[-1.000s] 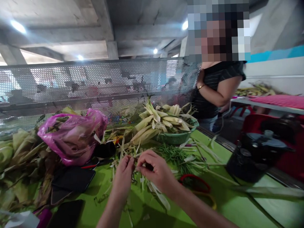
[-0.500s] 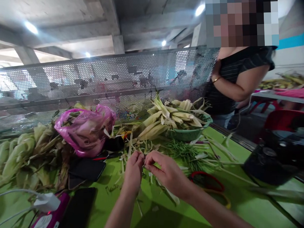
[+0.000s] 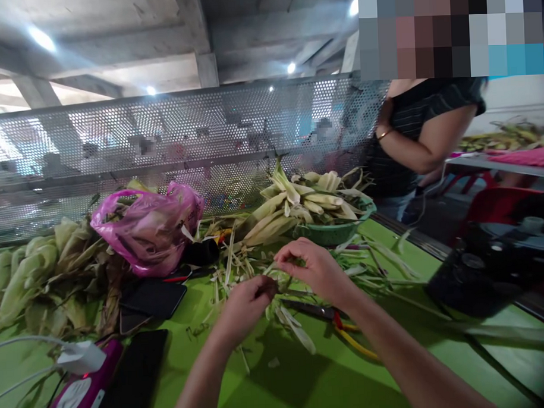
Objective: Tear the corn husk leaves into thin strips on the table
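Observation:
My left hand point(image 3: 252, 299) is closed in a pinch over the table, thumb against the fingers. Close by on the right, a little higher, my right hand point(image 3: 313, 263) also has its fingertips pinched together. What the fingers hold is too small to make out. Thin pale green scraps point(image 3: 281, 282) show between and beneath the hands. Under my right wrist lies a pair of scissors point(image 3: 314, 309) with red and yellow handles. A pale strip of husk point(image 3: 298, 333) rests on the green table just below the hands.
Corn in husks fills a green basin point(image 3: 339, 231) at the back. A pink plastic bag point(image 3: 152, 232), a pile of husks point(image 3: 55, 277), dark phones point(image 3: 154, 298) and a purple power strip point(image 3: 84, 386) are leftward. A person point(image 3: 421, 127) stands behind, right; a black machine point(image 3: 483, 268) is nearer.
My hands have moved apart slightly, my right hand up and to the right, my left hand slightly lower. The scissors' blades now show more. The view has shifted a little.

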`<state>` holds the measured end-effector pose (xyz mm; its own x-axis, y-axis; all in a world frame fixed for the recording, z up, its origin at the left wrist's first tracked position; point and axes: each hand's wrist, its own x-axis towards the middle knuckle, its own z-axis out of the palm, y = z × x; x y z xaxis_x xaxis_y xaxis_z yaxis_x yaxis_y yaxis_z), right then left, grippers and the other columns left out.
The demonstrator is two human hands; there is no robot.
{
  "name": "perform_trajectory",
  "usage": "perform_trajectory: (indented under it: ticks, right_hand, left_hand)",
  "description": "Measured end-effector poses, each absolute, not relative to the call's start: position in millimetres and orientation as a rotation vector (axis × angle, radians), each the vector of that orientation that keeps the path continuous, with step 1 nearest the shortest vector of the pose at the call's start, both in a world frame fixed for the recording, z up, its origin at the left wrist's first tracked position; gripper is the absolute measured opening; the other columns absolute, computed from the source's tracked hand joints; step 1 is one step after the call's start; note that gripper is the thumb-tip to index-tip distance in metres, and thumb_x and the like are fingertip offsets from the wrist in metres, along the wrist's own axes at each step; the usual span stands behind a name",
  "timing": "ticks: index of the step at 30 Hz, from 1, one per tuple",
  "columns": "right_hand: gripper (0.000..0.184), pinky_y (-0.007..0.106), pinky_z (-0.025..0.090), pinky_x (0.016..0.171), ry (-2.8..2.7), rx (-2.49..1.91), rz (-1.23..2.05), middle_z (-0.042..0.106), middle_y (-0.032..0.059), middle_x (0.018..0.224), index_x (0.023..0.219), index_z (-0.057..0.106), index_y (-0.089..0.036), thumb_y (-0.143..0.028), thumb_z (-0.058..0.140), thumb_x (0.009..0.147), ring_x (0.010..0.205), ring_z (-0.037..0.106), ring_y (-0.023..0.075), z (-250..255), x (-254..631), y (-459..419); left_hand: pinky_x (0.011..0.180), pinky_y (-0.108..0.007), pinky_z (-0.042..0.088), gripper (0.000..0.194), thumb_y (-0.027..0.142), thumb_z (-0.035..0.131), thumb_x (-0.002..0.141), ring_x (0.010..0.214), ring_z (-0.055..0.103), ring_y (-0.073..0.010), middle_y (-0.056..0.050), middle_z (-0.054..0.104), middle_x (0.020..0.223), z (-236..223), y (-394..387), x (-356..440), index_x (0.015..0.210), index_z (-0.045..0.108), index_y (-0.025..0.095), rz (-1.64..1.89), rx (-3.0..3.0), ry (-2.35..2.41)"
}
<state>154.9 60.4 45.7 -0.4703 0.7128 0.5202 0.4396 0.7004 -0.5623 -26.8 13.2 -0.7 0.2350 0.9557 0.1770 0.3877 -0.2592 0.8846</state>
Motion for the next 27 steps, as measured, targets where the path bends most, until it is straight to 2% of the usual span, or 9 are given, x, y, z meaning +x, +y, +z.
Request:
perform_trajectory:
  ticks: [4,10,14,16,20,23,27]
  right_hand:
    - [0.009,0.031,0.045,0.078,-2.060,-0.896,0.538,0.065,0.0041,0.085,0.081,0.066,-0.020,-0.028,0.064,0.084,0.085,0.058,0.0187,42.9,158.3,63.6]
    - [0.015,0.031,0.046,0.077,-2.024,-0.891,0.741,0.064,0.0029,0.082,0.081,0.065,-0.018,-0.032,0.062,0.084,0.080,0.058,0.0175,33.9,153.9,68.5]
    - [0.021,0.029,0.047,0.073,-1.847,-0.919,0.790,0.064,0.0030,0.089,0.100,0.062,-0.019,-0.035,0.056,0.087,0.079,0.057,0.0166,36.2,152.9,67.3]
    - [0.021,0.030,0.047,0.077,-1.833,-0.906,0.757,0.064,0.0037,0.093,0.101,0.063,-0.021,-0.036,0.054,0.089,0.085,0.057,0.0178,40.4,152.3,62.0]
    - [0.018,0.036,0.041,0.091,-1.919,-0.838,0.673,0.065,0.0055,0.101,0.082,0.066,-0.022,-0.037,0.059,0.087,0.102,0.055,0.0220,45.2,148.7,50.9]
    - [0.026,0.040,0.038,0.095,-1.955,-0.852,0.696,0.064,0.0073,0.108,0.075,0.066,-0.021,-0.041,0.057,0.088,0.107,0.053,0.0245,44.7,146.3,47.7]
    - [0.022,0.040,0.036,0.098,-1.851,-0.815,0.796,0.060,0.0072,0.119,0.088,0.064,-0.022,-0.041,0.054,0.090,0.114,0.051,0.0249,44.3,144.9,44.4]
  left_hand:
    - [0.066,-0.024,0.038,0.022,0.031,0.048,0.086,0.072,0.049,-0.0153,-0.001,0.059,0.075,7.4,9.1,-26.2,0.083,0.065,0.017,0.998,1.765,1.210]
    - [0.063,-0.023,0.034,0.024,0.037,0.051,0.085,0.067,0.042,-0.0130,0.002,0.049,0.068,11.0,4.0,-24.6,0.075,0.060,0.018,1.008,1.654,1.077]
    - [0.060,-0.022,0.031,0.025,0.041,0.052,0.084,0.063,0.039,-0.0115,0.003,0.046,0.066,7.6,8.1,-25.5,0.076,0.059,0.018,1.139,1.494,1.125]
    - [0.058,-0.022,0.030,0.024,0.040,0.052,0.083,0.063,0.037,-0.0115,0.004,0.044,0.065,4.0,12.3,-25.9,0.074,0.058,0.018,1.209,1.493,1.196]
    - [0.058,-0.023,0.030,0.023,0.038,0.050,0.085,0.063,0.039,-0.0122,0.003,0.048,0.066,-4.9,19.4,-26.8,0.075,0.058,0.018,1.308,1.535,1.294]
    - [0.059,-0.023,0.032,0.023,0.038,0.048,0.086,0.063,0.040,-0.0126,0.002,0.048,0.067,-9.2,20.5,-27.4,0.077,0.058,0.019,1.365,1.525,1.317]
    - [0.061,-0.023,0.034,0.020,0.033,0.048,0.087,0.067,0.045,-0.0139,0.000,0.053,0.070,-7.7,16.6,-24.8,0.079,0.059,0.019,1.412,1.612,1.375]
